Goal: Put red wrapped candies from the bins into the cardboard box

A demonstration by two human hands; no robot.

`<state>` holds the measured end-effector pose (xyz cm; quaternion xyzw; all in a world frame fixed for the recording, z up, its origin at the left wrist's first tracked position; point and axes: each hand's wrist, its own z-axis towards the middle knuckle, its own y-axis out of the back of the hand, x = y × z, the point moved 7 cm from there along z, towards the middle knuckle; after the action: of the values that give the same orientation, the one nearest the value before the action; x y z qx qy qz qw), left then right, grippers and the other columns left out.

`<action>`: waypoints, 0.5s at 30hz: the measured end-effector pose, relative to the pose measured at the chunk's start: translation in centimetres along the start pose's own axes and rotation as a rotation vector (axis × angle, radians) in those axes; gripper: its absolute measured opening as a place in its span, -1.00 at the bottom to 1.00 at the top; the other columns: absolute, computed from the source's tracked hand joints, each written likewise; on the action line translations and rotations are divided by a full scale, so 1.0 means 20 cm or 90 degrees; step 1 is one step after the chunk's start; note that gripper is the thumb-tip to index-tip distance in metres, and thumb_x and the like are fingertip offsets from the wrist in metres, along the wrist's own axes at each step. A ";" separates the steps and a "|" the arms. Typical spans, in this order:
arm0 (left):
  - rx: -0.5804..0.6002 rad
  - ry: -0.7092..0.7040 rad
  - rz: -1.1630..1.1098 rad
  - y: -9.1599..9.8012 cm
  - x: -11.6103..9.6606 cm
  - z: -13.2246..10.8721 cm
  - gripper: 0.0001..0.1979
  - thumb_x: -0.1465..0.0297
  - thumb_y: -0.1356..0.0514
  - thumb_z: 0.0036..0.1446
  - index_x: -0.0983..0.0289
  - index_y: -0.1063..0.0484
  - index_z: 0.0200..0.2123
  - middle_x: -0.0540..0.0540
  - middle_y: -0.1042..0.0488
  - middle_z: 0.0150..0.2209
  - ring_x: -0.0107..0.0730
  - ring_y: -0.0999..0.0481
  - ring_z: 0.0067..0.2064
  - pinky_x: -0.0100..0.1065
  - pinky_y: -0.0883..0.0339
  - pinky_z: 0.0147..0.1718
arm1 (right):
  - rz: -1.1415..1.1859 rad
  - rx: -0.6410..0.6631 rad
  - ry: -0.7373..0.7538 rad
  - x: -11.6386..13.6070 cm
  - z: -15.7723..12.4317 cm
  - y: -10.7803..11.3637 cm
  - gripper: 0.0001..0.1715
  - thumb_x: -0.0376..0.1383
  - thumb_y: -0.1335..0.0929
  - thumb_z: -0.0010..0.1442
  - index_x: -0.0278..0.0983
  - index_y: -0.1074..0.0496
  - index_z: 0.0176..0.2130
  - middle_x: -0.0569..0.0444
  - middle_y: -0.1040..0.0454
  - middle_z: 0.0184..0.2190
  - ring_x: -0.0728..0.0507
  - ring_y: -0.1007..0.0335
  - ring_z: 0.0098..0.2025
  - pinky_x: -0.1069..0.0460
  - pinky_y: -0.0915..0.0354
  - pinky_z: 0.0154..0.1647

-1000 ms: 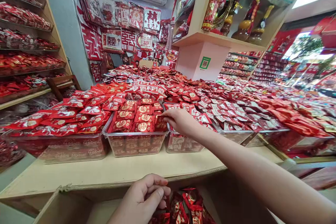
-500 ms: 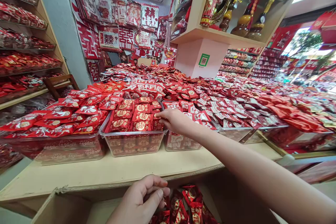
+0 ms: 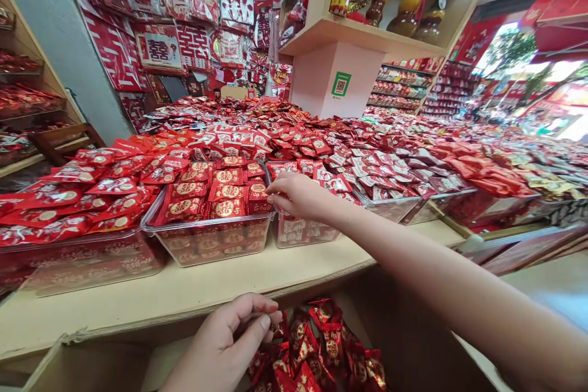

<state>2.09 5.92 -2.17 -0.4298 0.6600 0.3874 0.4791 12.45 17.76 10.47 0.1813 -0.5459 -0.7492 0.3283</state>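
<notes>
Your right hand [image 3: 296, 195] still sits mid-frame, fingers pinching a red packet [image 3: 263, 199] at the right edge of the clear tray [image 3: 206, 246]. Your left hand [image 3: 225, 343], bottom centre, stays curled beside the loose packets [image 3: 321, 343]; grip unclear.

Red foil packets with gold discs [image 3: 215, 191]: glossy, smooth, catching light.
Clear rectangular plastic tray [image 3: 206, 245]: transparent, shiny, hard.
Pale wooden surface [image 3: 184, 285]: matt, smooth.
Brown cardboard box [image 3: 92, 343]: dull, rough along its torn rim.
Red crinkled foil packets [image 3: 316, 349] in that box: shiny, wrinkled.
</notes>
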 end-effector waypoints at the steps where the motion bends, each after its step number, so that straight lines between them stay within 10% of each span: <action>1: 0.011 -0.001 0.015 0.00 0.00 0.00 -0.82 0.30 -0.15 -0.05 0.23 -0.44 -0.36 0.07 -0.57 -0.34 -0.29 -0.49 -0.31 -0.30 -0.32 -0.26 | 0.003 0.006 0.001 0.00 0.01 -0.01 -0.75 -0.33 -0.26 0.13 -0.39 -0.46 -0.26 -0.08 -0.43 -0.30 -0.10 -0.30 -0.24 0.06 -0.16 -0.21; 15: 0.042 -0.028 0.075 -0.01 -0.02 0.00 -0.82 0.32 -0.09 0.02 0.23 -0.44 -0.33 0.07 -0.56 -0.32 -0.28 -0.47 -0.28 -0.28 -0.31 -0.24 | 0.184 0.013 -0.137 -0.06 0.14 0.06 -0.84 -0.42 -0.24 0.11 -0.37 -0.39 -0.28 0.08 -0.40 -0.40 0.01 -0.22 -0.40 0.12 -0.13 -0.34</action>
<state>2.23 5.90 -1.86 -0.3656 0.6860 0.4026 0.4833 11.87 20.42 12.39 0.0229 -0.6062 -0.7035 0.3703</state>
